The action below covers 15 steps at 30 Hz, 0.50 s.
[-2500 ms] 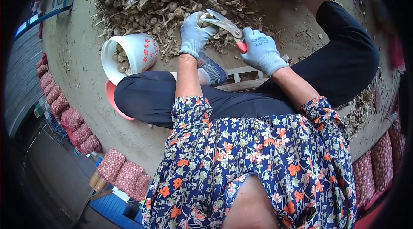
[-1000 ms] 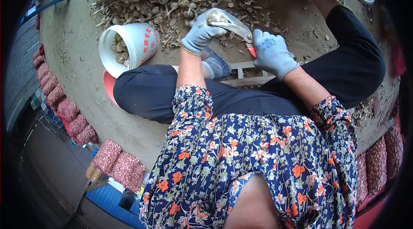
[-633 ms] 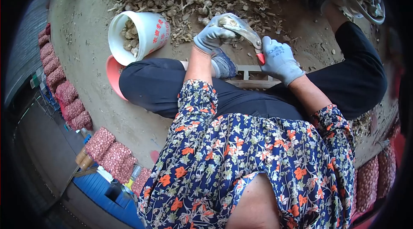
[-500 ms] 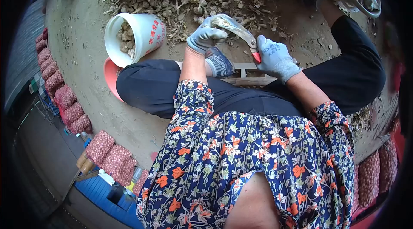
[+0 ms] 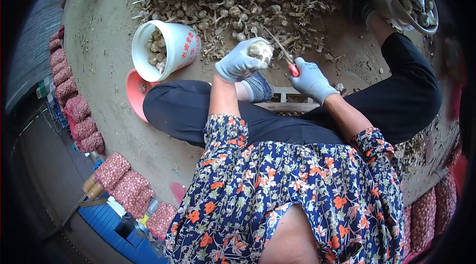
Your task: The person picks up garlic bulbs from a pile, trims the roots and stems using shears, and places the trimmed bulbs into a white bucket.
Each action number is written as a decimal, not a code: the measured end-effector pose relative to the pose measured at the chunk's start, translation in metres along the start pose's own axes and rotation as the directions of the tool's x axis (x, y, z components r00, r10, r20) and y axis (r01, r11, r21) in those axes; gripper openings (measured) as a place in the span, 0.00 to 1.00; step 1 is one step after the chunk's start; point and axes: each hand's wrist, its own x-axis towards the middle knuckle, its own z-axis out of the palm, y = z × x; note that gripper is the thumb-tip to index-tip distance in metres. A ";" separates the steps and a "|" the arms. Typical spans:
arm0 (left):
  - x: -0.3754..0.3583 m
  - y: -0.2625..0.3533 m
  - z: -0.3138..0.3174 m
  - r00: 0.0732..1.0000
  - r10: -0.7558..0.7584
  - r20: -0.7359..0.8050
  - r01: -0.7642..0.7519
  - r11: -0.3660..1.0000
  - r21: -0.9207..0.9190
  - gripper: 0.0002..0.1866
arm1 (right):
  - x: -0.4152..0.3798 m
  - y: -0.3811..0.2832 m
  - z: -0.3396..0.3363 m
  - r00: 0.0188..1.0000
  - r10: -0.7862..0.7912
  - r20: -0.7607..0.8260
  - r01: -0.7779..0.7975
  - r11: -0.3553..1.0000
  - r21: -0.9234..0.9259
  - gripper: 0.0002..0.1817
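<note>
My left hand (image 5: 240, 61), in a pale grey work glove, is closed around a garlic bulb (image 5: 261, 51) whose whitish face points up and to the right. A red-handled curved knife (image 5: 281, 45) is gripped in my right hand (image 5: 313, 82), gloved the same way. Its blade slants up and left, just right of the bulb and apart from it in this view, seen almost edge-on. Beyond both hands lies a heap of garlic (image 5: 233, 1) with dry stalks and leaves.
A white bucket (image 5: 171, 50) holding garlic lies tipped on its side at left, near a red basin (image 5: 135, 96). Another bucket (image 5: 391, 8) of bulbs stands upper right. Below my hands is a slatted crate (image 5: 283, 98). Filled mesh sacks (image 5: 126, 184) line the left.
The knife has swung away from the left hand, and its blade now shows edge-on. The bulb in my left hand has come into view. Both hands sit slightly lower.
</note>
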 end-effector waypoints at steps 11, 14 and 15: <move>-0.024 0.107 -0.136 0.430 0.602 -0.672 0.741 0.190 0.644 0.31 | 0.009 0.005 -0.004 0.995 0.069 0.071 -0.082 0.977 0.199 0.16; 0.085 0.077 -0.190 0.515 0.532 -0.672 0.484 0.466 0.740 0.29 | 0.009 0.007 -0.003 0.994 0.074 0.079 -0.085 0.987 0.138 0.17; 0.110 0.088 -0.162 0.563 0.530 -0.634 0.568 0.309 0.763 0.35 | 0.009 0.007 -0.006 0.993 0.093 0.077 -0.102 0.987 0.122 0.18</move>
